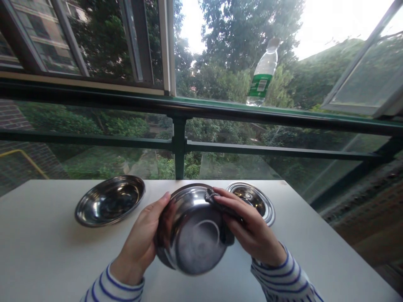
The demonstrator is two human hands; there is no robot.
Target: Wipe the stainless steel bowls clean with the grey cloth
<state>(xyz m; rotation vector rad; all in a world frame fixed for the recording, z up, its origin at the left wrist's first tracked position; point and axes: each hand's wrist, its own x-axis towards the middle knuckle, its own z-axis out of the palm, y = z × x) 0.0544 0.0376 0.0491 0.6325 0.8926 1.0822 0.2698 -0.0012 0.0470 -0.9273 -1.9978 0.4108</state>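
A shiny stainless steel bowl [200, 241] is tilted above the table, its round base turned toward me. My left hand [146, 235] grips it by the left side, with the thumb up near the rim and the other fingers hidden behind. My right hand [248, 222] presses a crumpled dark grey cloth [212, 196] against the bowl's upper right wall. More of the dark cloth shows below the fingers, along the bowl's right side.
On the white table [40, 239] a wide steel basin [110, 201] stands at the left. A smaller steel dish [269, 209] lies behind my right hand. Beyond the far edge runs a dark railing [126, 102]; a plastic bottle [261, 79] with a green label stands at the window.
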